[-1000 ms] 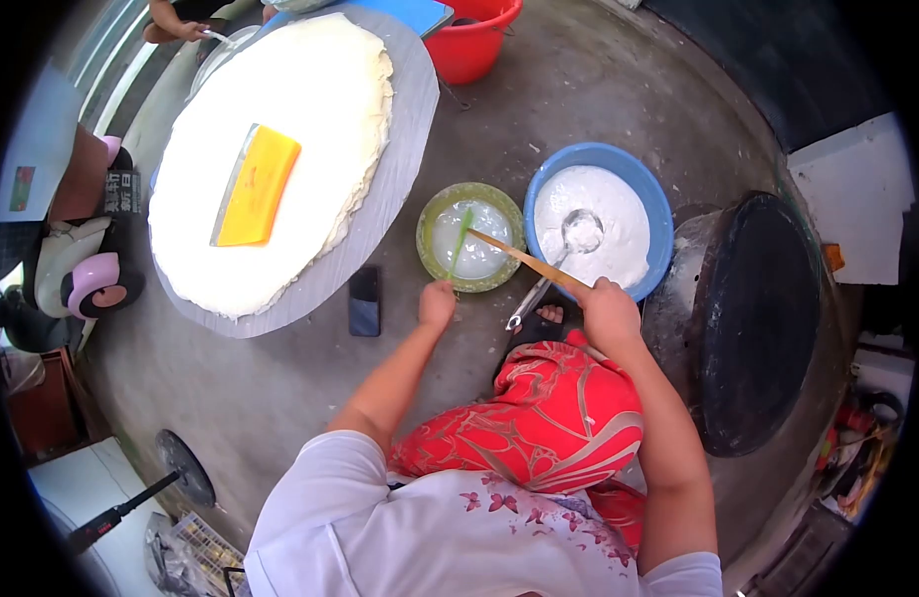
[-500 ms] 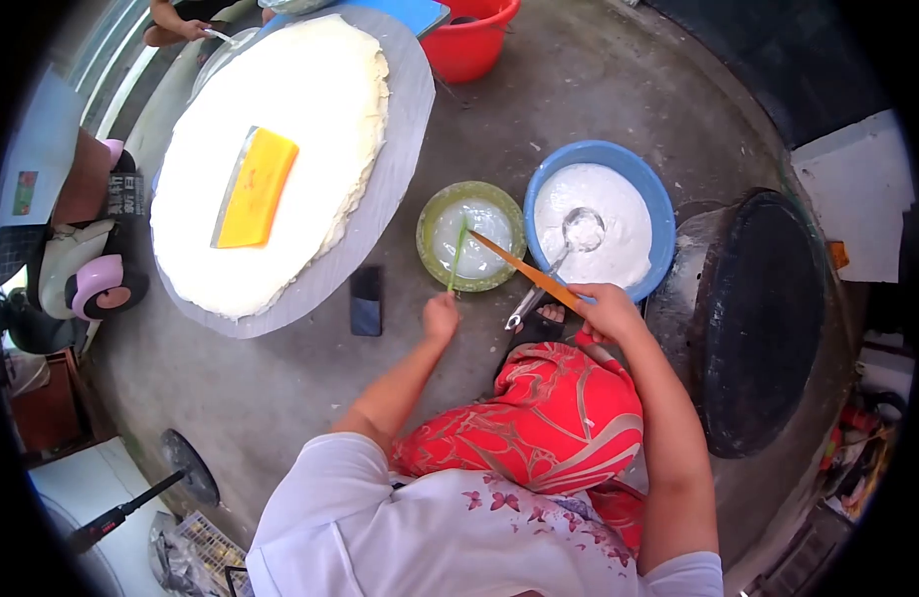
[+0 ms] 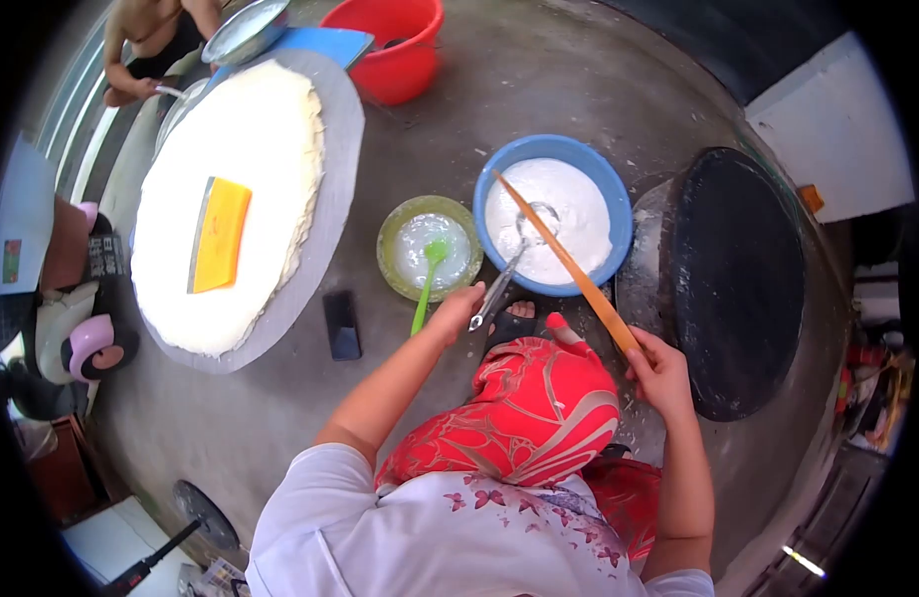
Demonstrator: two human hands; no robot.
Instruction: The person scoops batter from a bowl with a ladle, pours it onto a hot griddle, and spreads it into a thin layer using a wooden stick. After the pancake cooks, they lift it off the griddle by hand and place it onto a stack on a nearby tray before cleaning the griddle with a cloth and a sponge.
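Note:
My right hand [image 3: 660, 370] grips the wide end of a long wooden spatula [image 3: 584, 281], whose narrow tip reaches over the blue basin [image 3: 624, 224]. White batter [image 3: 579, 189] fills the basin, and a metal ladle [image 3: 499, 291] rests in it with its handle over the near rim. Close beside that handle is my left hand [image 3: 459, 312], fingers stretched toward it; contact is not clear. A green brush-like tool [image 3: 435, 254] leans in the olive-green bowl [image 3: 390, 234] of cloudy liquid, its handle end near my left wrist.
A round black griddle [image 3: 743, 289] stands at the right. To the left, a pale round sheet [image 3: 271, 129] on a grey disc carries a yellow scraper [image 3: 221, 234]. A phone [image 3: 341, 325] lies on the floor. Another person [image 3: 151, 50] sits at upper left, near a red tub [image 3: 395, 70].
My left hand has let go of the green tool and moved toward the ladle handle. My right hand has swung the wooden spatula from the green bowl to over the blue basin.

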